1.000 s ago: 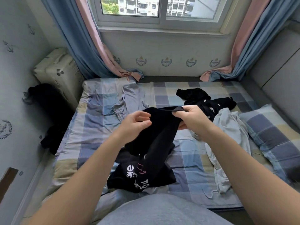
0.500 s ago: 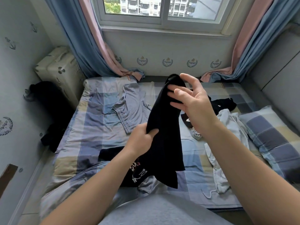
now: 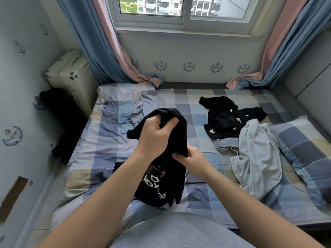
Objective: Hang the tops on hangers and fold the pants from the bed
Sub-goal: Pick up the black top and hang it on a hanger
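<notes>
Right hand [image 3: 194, 161] dropped from up top and now pinches a lower edge of the black garment [image 3: 157, 185]. Left hand [image 3: 157, 135] moved up and fists the bunched end. Both hands hold it above the bed [image 3: 111, 140]. Probably a top; no hanger in view.

- The black top [image 3: 179, 136] hangs bunched, and its white lettering is folded over and cannot be read.
- The left hand [image 3: 155, 138] has its fingertips buried in the cloth. The right hand [image 3: 195, 161] has its fingertips tucked under the hem.
- In the black heap [image 3: 231, 119] at far right, the number of garments cannot be told.
- A dark shape [image 3: 60, 111] on the floor at left is too dim to identify.
- The pillow [image 3: 304, 151] is cut off by the right edge.
- The near edge of the bed [image 3: 107, 140] is hidden behind the person's torso [image 3: 179, 233].
</notes>
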Available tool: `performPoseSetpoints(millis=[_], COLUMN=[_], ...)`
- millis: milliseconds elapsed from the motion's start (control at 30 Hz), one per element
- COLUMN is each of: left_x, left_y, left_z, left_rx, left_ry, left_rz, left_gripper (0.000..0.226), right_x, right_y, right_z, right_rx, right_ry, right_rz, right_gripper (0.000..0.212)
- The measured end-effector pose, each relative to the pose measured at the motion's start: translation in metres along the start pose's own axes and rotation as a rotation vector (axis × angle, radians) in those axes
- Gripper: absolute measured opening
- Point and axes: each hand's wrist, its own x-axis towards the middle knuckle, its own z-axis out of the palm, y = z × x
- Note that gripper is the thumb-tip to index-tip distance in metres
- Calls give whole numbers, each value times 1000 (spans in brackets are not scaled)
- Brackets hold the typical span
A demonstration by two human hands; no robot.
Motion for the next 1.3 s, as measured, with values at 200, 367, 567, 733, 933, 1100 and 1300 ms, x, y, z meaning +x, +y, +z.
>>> performPoseSetpoints(millis=[200,367,567,733,933,1100,1300], left_x=[13,21,1,-11,-15,-6,14], left_y=[-8,-35,-75,-92,-102,-90,-59], left_z=[-19,-24,-15,-5,1,-8,-24], left_rx=[-30,61,182,219,437,284,26], left_ry=[74,-45,-269,-468,-386,-257,-80], left_rz=[-76,-228,-362,-468,-272,-214,-180], left_gripper=[31,17,62,78,19,19,24], right_x=[9,10,9,9,8,12,6], right_y=[27,4,-41,-65,-82,-71,-49], right_z=[-12,-23,-32,-37,-46,-55,-49], right_rx=[-201,17,164,335,548,516,146], right_ry=[106,191,334,411,431,509,380], right_rz=[125,93,-40,-95,-124,-98,-93], right_gripper=[30,26,22,21,20,15,39])
